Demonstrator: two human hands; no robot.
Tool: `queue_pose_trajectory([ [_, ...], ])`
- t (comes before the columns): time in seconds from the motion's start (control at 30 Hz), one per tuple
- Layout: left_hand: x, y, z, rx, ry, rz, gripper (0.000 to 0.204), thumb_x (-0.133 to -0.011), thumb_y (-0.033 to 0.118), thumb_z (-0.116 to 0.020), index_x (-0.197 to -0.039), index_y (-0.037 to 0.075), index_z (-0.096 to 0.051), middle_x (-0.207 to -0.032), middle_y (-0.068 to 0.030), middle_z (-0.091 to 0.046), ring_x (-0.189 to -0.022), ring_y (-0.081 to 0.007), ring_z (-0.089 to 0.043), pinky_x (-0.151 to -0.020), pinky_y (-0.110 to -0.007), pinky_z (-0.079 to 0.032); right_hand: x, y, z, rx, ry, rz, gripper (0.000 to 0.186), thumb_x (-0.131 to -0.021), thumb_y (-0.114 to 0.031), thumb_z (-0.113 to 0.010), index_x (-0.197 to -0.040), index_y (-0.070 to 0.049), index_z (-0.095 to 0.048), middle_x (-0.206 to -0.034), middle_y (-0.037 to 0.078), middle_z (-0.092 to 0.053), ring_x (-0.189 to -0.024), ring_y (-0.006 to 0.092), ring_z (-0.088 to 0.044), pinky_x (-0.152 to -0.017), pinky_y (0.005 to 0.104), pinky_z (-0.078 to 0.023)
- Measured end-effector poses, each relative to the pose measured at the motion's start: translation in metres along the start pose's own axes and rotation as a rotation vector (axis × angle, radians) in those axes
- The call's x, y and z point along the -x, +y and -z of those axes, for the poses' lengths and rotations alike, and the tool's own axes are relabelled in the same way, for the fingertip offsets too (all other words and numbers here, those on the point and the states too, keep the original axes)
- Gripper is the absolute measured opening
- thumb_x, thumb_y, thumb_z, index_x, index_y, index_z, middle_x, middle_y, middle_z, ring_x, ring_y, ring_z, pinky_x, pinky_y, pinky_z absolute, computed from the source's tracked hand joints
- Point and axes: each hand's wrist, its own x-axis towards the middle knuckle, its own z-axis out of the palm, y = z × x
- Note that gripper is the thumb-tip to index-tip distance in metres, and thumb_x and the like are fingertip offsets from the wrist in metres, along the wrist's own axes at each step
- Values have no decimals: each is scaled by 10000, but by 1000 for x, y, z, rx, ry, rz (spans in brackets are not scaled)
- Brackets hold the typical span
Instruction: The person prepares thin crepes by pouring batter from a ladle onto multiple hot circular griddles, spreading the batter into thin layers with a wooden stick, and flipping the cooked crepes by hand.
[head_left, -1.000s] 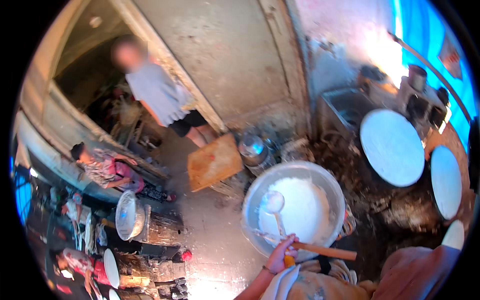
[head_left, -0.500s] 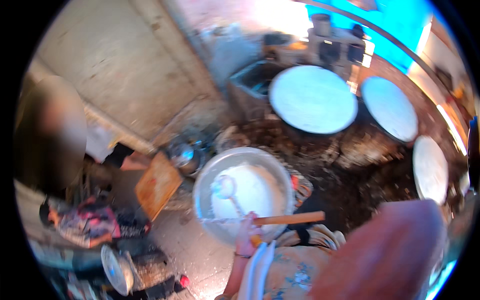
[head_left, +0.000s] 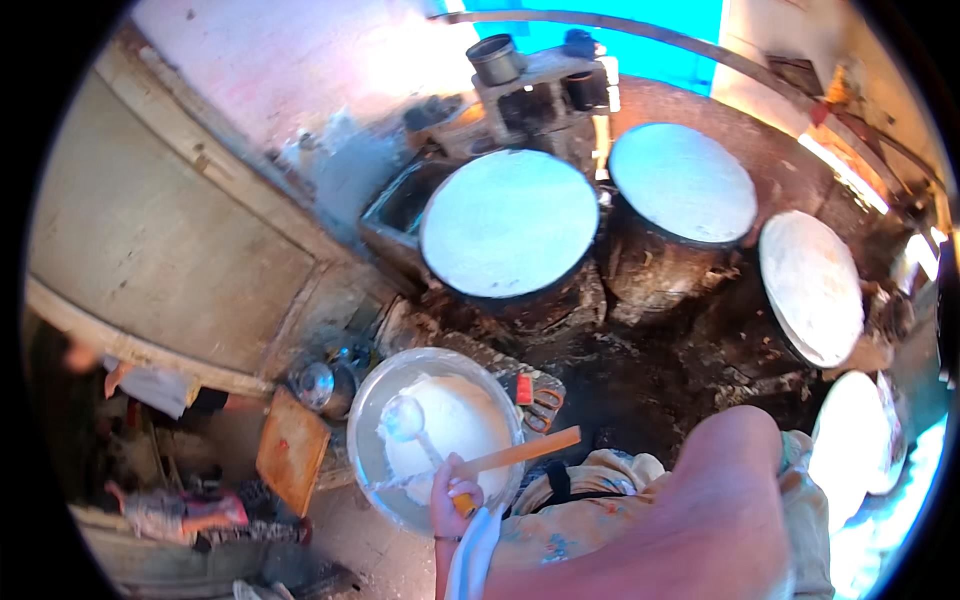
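My left hand (head_left: 455, 498) is closed around a ladle (head_left: 405, 420) and a tool with a wooden handle (head_left: 520, 452). The ladle's round bowl hangs over a large metal basin (head_left: 357, 440), and its yellow handle end shows below my fingers. Across the basin lies the tool's thin, pale blade; its wooden handle sticks out to the right. White flour-like or batter-like stuff (head_left: 450, 410) fills much of the basin. My right arm (head_left: 720, 490) crosses the lower right, large and bent; its hand does not show.
Three round, pale griddle-like plates, the left (head_left: 510, 225), the middle (head_left: 683, 185) and the right (head_left: 812, 290), top a dark, sooty stove. Another pale disc (head_left: 845, 440) stands at right. A brown board (head_left: 292, 450) and metal pots (head_left: 325, 385) are left of the basin. A person (head_left: 190, 510) is at far left.
The view has swung to the right, so basin, plates and stove sit further left. My left hand still grips the ladle and wooden-handled tool. My right arm shows more sharply.
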Motion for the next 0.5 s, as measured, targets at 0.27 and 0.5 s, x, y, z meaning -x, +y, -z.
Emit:
queue_pose_trajectory([
  [0.27,-6,-29,-17,-48,79,6,86,-855,140,-563,-788,132,-511,-569,79,-427,-417,-14,-403,-362,-149,-312,25,-16,26,-26,37,38,162,-692,-121,-576,-598,-158,-449,-590,-19,-390,-494,116,-403,-403,243,-291],
  [0.5,-15,-45,-18,-37,89,-23,50,-867,159,-535,-856,115,-516,-613,73,-441,-463,5,-428,-383,-146,-320,42,-37,33,-43,95,76,164,-709,-115,-556,-597,-155,-444,-587,-17,-386,-495,118,-400,-401,247,-284],
])
